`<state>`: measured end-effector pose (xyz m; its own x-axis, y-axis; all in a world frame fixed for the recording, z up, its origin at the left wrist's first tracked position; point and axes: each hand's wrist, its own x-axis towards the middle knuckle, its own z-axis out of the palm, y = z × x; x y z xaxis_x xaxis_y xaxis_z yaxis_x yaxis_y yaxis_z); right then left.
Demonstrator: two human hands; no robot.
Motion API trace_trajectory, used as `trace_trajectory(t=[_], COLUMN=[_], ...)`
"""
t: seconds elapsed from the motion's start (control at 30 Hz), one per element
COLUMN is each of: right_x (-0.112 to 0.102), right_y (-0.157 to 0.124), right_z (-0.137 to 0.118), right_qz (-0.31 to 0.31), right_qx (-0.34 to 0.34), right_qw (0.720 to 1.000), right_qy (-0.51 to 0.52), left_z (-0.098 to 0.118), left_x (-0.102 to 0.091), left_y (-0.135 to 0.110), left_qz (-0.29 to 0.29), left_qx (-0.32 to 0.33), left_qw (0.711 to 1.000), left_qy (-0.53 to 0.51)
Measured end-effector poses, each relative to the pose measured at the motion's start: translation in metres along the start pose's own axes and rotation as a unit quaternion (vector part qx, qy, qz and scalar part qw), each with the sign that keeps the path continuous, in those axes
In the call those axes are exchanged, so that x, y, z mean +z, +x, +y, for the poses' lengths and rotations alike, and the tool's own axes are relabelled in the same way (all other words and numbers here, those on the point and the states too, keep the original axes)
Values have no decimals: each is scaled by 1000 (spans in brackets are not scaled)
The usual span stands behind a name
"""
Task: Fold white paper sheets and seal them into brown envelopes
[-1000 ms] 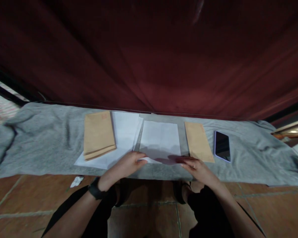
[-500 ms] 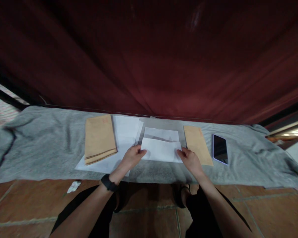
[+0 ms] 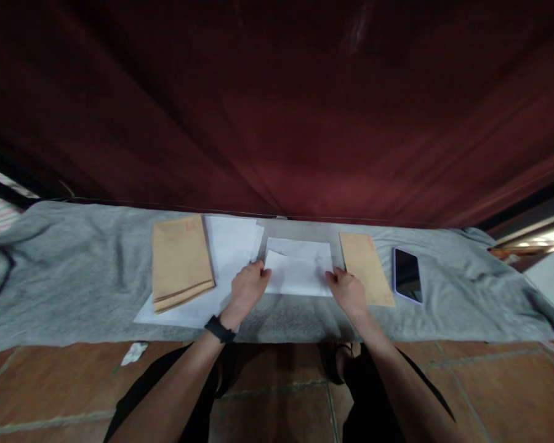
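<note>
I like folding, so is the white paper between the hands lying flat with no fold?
No, the white paper is folded over on itself, with the left hand and right hand at its side edges.

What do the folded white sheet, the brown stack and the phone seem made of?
Folded white sheet: matte paper, judging by its thin edges and folded-over flap.
Brown stack: probably kraft paper, with a dull tan surface and thin layered edges.
Phone: smooth dark screen, likely glass; its lilac rim could be plastic or silicone.
</note>
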<state>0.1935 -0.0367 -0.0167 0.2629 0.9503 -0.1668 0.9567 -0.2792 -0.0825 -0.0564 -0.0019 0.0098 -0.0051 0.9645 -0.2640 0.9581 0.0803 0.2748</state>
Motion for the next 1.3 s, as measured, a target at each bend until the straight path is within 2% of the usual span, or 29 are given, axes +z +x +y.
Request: trace_trajectory(t=[0.4, 0.7, 0.83, 1.03, 1.3], right_x=[1, 7, 7, 8, 15], right_y=[21, 33, 35, 40, 41], right_z=[-14, -17, -17, -19, -20], right_qz=[62, 97, 97, 85, 131], right_qx=[18, 21, 19, 22, 20], right_qw=[998, 995, 995, 996, 991], right_qy=[-22, -27, -30, -26, -14], left_z=[13, 7, 6, 9, 19], left_x=[-5, -1, 1, 5, 6], left_y=[21, 31, 31, 29, 21], left_qz=[16, 9, 0, 20, 44], left_qx=[-33, -32, -28, -28, -26], left_qw=[999, 995, 997, 999, 999], left_qy=[-28, -93, -74, -35, 16])
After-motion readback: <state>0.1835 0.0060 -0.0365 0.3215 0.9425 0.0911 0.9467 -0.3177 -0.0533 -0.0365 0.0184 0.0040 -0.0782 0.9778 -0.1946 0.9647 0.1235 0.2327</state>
